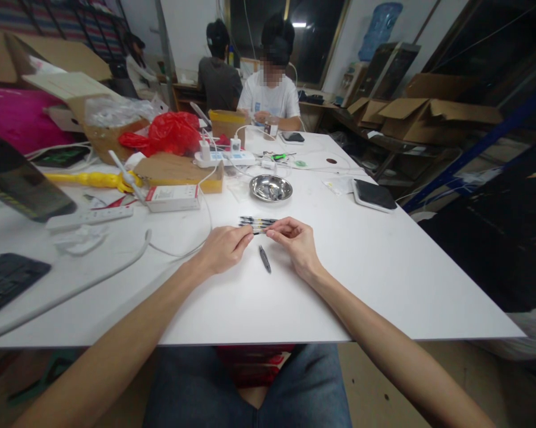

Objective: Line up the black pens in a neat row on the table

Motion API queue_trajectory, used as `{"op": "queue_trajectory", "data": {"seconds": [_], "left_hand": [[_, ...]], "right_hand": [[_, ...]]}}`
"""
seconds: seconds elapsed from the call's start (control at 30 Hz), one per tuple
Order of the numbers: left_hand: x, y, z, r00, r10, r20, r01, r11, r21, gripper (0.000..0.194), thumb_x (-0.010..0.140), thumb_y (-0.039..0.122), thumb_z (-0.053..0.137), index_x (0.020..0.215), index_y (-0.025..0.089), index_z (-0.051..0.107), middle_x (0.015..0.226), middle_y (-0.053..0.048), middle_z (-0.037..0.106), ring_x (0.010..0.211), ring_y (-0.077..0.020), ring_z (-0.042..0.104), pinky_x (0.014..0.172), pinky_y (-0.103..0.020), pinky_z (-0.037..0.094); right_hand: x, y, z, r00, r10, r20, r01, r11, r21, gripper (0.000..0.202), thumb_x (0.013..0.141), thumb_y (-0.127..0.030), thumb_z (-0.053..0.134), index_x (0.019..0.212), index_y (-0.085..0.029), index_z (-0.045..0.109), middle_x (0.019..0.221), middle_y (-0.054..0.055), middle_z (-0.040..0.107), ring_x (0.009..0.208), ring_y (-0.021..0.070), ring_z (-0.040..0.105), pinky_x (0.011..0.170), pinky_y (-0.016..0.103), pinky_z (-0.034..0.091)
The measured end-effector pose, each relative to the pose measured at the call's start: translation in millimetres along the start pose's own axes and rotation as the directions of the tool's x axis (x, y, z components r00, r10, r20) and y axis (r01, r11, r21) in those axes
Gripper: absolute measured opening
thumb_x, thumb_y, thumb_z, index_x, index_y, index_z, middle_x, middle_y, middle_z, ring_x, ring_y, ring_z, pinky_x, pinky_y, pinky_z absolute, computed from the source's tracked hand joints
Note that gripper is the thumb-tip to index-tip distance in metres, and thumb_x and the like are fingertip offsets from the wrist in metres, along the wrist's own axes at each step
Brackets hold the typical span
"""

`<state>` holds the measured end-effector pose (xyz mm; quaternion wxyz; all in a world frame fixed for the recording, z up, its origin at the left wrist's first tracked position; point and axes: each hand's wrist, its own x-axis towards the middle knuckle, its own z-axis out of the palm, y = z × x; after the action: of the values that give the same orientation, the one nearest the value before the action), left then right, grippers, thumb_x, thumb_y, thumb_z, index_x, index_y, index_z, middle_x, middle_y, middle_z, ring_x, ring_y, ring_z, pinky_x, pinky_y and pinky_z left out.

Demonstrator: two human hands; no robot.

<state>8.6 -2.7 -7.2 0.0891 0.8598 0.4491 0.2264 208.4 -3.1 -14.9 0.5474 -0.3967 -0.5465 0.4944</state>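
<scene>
1. At the centre of the frame, the person's left hand [223, 248] and right hand [297, 242] meet over the white table top [384, 261], fingertips facing each other.
2. Both hands pinch the ends of a thin black-and-clear pen-like stick [259, 230], the left with thumb and forefinger closed on its left end, the right with fingers closed on its right end; the remaining fingers of both are loosely curled.
3. Just above the hands lies a small bundle of similar thin black-and-clear sticks [257, 221], flat on the table and running left to right; whether the pinched stick touches it cannot be told.
4. Just below, between the 2 wrists, a small dark pointed piece [265, 259] lies on the table, apart from both hands.
5. Above the bundle, a round shiny metal bowl [270, 188] stands with small items inside, too blurred to tell.
6. Left of the bowl sit a flat white carton with red print [172, 198] and a brown cardboard box [179, 172]; a white power strip with plugs [223, 157] lies behind them.
7. A crumpled red plastic bag [170, 133] sits in the upper left.
8. Right of the bowl rests a flat black pad on a white base [375, 195].
9. At the top centre, a person in a white shirt [271, 95] sits at the far end of the table, hands on its surface.
</scene>
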Motion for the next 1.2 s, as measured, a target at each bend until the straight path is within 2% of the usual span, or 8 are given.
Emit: {"op": "queue_trajectory", "data": {"seconds": [0.27,0.4,0.53,0.73,0.9,1.03,1.1,1.2], "left_hand": [[-2,6,1.0,0.998,0.054,0.019,-0.054,0.999,0.002,0.025,0.102,0.033,0.039,0.109,0.022,0.060,0.081,-0.001,0.068,0.070,-0.0160,0.063,0.065,-0.026,0.041],[-2,9,2.5,0.996,0.088,0.030,-0.088,0.996,0.018,0.027,0.103,0.036,0.036,0.106,0.022,0.059,0.087,-0.002,0.069,0.076,-0.0171,0.066,0.068,-0.026,0.044],[-2,10,5.5,0.994,0.100,0.049,-0.096,0.992,-0.081,0.025,0.103,0.031,0.036,0.101,0.021,0.059,0.088,-0.002,0.069,0.079,-0.0172,0.065,0.070,-0.026,0.043],[0,13,8.6,0.996,0.087,0.029,-0.078,0.970,-0.230,0.026,0.102,0.032,0.039,0.097,0.020,0.061,0.081,-0.001,0.067,0.071,-0.0138,0.060,0.067,-0.024,0.042],[1,10,7.4,0.996,0.084,0.040,-0.078,0.986,-0.148,0.029,0.103,0.035,0.036,0.104,0.022,0.062,0.085,-0.001,0.068,0.074,-0.0149,0.062,0.069,-0.025,0.041],[1,-4,2.9,0.998,0.048,0.040,-0.045,0.997,-0.061,0.030,0.103,0.035,0.036,0.100,0.022,0.062,0.082,-0.002,0.067,0.074,-0.0163,0.062,0.068,-0.026,0.040],[1,-9,0.6,0.999,0.035,0.042,-0.033,0.998,-0.060,0.030,0.103,0.034,0.036,0.100,0.021,0.062,0.080,-0.002,0.066,0.072,-0.0158,0.061,0.067,-0.025,0.039],[1,-14,-1.2,0.997,0.038,0.060,-0.034,0.997,-0.068,0.032,0.103,0.036,0.035,0.097,0.021,0.063,0.077,-0.002,0.064,0.070,-0.0154,0.059,0.065,-0.025,0.038]], "right_hand": [[-1,-3,0,0.991,-0.130,0.039,0.136,0.946,-0.293,0.034,0.076,-0.051,0.077,0.074,-0.017,0.070,0.069,0.001,0.065,0.061,0.0132,0.052,0.059,0.027,0.038],[-4,-3,0,0.978,-0.148,0.144,0.194,0.900,-0.391,0.046,0.087,-0.057,0.064,0.064,-0.018,0.065,0.058,-0.001,0.055,0.057,0.0127,0.044,0.056,0.026,0.033],[-7,2,1,0.960,-0.131,0.247,0.227,0.879,-0.419,0.054,0.091,-0.060,0.057,0.057,-0.018,0.057,0.054,-0.003,0.045,0.055,0.0118,0.038,0.055,0.026,0.030],[-6,-1,2,0.958,-0.112,0.266,0.215,0.891,-0.400,0.059,0.092,-0.065,0.050,0.057,-0.019,0.055,0.054,-0.002,0.046,0.054,0.0120,0.041,0.054,0.025,0.031],[-5,-6,-3,0.968,-0.108,0.227,0.221,0.796,-0.564,0.051,0.099,-0.057,0.040,0.069,-0.020,0.058,0.057,-0.001,0.052,0.056,0.0140,0.045,0.056,0.026,0.032],[-9,-3,-4,0.960,0.002,0.280,0.214,0.638,-0.739,0.023,0.091,-0.044,0.062,0.097,-0.022,0.059,0.059,-0.003,0.055,0.053,0.0141,0.046,0.056,0.026,0.029],[-12,-1,-4,0.937,0.034,0.346,0.263,0.581,-0.770,0.029,0.086,-0.036,0.069,0.109,-0.023,0.057,0.062,-0.004,0.058,0.055,0.0144,0.048,0.057,0.026,0.028],[-14,0,-2,0.910,0.039,0.413,0.332,0.529,-0.781,0.035,0.083,-0.022,0.065,0.116,-0.024,0.055,0.065,-0.004,0.058,0.057,0.0146,0.049,0.057,0.026,0.028]]}}
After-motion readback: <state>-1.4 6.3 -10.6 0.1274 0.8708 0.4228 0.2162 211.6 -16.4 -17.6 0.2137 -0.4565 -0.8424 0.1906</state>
